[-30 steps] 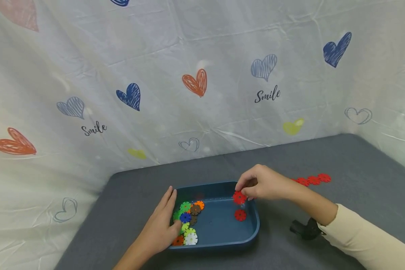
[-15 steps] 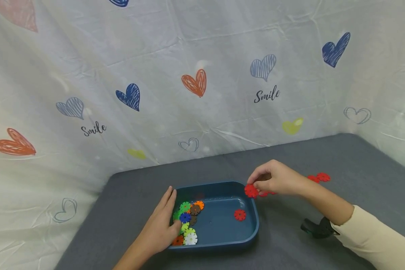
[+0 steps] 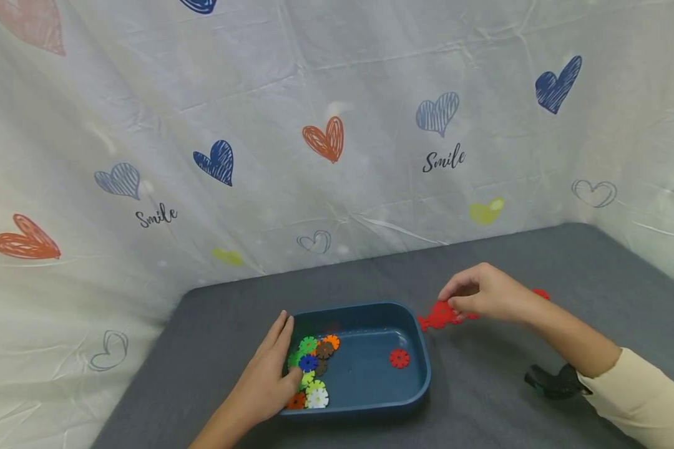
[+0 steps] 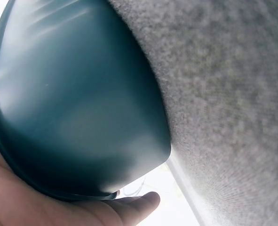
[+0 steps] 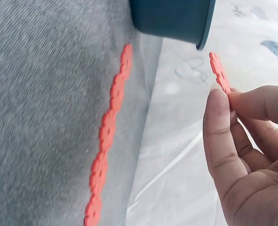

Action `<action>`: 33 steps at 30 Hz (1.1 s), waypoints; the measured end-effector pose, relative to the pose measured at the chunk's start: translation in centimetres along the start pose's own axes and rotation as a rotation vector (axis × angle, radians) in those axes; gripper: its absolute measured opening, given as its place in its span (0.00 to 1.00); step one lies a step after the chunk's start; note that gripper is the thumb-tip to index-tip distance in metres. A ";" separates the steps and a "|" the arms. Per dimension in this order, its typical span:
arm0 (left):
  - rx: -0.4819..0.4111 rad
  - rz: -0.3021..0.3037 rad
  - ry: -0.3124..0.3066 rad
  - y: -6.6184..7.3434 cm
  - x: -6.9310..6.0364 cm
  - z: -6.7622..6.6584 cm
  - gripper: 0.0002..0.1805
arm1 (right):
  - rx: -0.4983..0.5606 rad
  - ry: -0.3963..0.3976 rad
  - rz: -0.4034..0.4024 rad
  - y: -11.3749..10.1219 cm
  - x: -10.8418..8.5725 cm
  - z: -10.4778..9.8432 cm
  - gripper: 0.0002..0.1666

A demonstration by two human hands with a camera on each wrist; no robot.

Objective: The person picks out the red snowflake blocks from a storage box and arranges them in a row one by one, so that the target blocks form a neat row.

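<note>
A blue tray [image 3: 427,374] stands on the table; my left hand [image 3: 266,371] holds its left wall, thumb over the inside and fingers along the outside. In the left wrist view the fingers [image 4: 139,207] lie along the tray's rim [image 4: 7,155]. Right of the tray, my right hand [image 3: 488,296] pinches a red notched plastic disc [image 5: 218,70] between thumb and fingertips. Below it a row of red discs [image 5: 107,129] lies on the table, partly hidden by this hand in the head view. One more red disc [image 3: 399,358] lies in the tray's right half.
Several discs in green, brown, orange, yellow and blue, with a white disc [image 3: 317,398], are heaped at the tray's left side. Dark grey cloth [image 3: 337,282] covers the table. A white curtain [image 3: 269,93] with printed hearts hangs behind. A black strap device [image 3: 556,381] sits by the right wrist.
My right hand has carried the pinched red disc rightward out of the tray to above the row of red discs. The left hand and the tray have stayed still.
</note>
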State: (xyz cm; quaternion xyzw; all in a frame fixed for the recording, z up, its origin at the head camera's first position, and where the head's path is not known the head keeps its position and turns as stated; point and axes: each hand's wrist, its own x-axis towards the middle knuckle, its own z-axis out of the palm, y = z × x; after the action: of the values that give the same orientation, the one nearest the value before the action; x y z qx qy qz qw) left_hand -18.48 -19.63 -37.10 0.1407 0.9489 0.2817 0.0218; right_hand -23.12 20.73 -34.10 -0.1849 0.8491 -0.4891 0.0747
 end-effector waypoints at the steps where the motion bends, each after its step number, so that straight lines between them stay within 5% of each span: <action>1: 0.001 -0.002 0.001 0.0 0.0 0.0 0.46 | 0.007 0.003 0.005 0.1 -0.1 -0.1 0.11; 33: 0.017 -0.014 0.007 -0.1 0.2 0.2 0.46 | -0.043 0.063 0.111 4.2 -1.4 -6.4 0.15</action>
State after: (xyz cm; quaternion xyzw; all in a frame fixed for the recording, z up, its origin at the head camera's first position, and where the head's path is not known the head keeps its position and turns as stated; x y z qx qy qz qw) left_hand -18.67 -19.57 -37.28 0.1331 0.9523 0.2739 0.0194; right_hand -24.81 28.34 -34.56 -0.1234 0.8703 -0.4715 0.0710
